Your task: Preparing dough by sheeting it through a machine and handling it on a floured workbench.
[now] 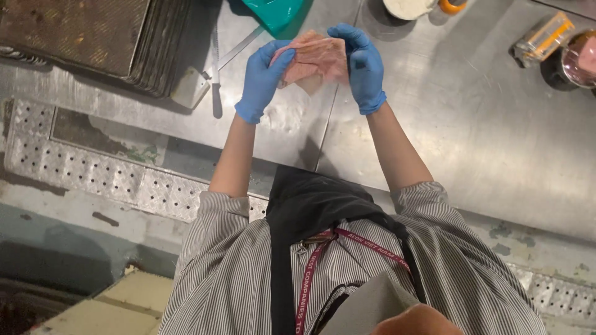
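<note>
Both my hands wear blue gloves and hold a thin pink slice of meat [315, 59] above the steel counter [472, 124]. My left hand [262, 79] grips its left edge. My right hand [363, 65] pinches the right edge from above. The slice hangs crumpled between them, a little above the countertop seam.
A stack of dark baking trays [93, 37] sits at the far left. A metal scraper [198, 84] lies beside it. A teal bag [273, 12] is beyond my hands. A clear box [543, 38] and a bowl [580, 59] stand far right. Perforated floor mats [81, 167] run below the counter.
</note>
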